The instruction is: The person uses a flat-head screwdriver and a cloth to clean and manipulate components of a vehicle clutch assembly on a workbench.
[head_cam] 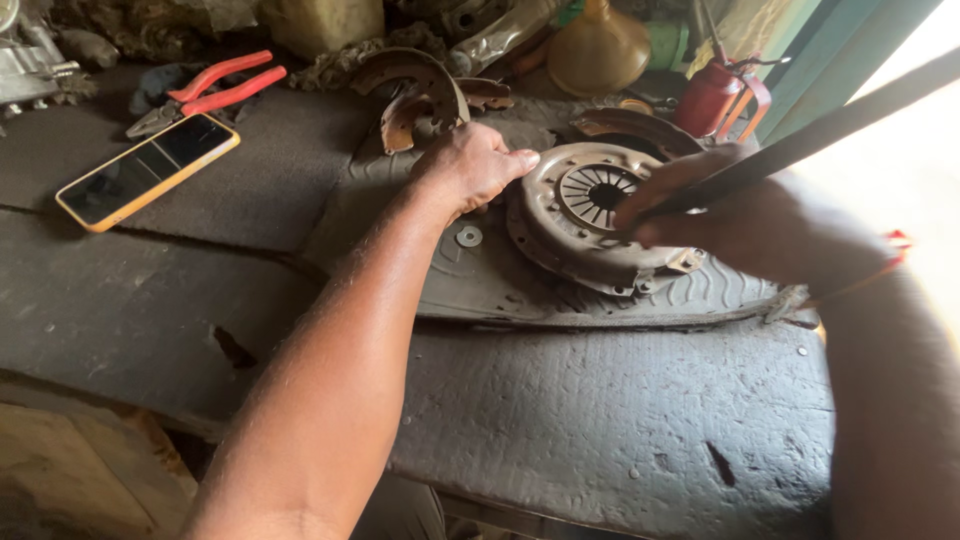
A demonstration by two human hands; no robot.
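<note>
Hands are working a rusty clutch pressure plate (598, 215) lying on a ribbed rubber mat (500, 280). Left hand (470, 165) is pressing its left rim, fingers curled; right hand (720, 215) is gripping a long dark bar (800, 145) over its centre.

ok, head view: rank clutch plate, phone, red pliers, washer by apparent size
1. clutch plate, largest.
2. phone and red pliers: similar length, phone wider; too close to rank firmly.
3. washer, smallest.
</note>
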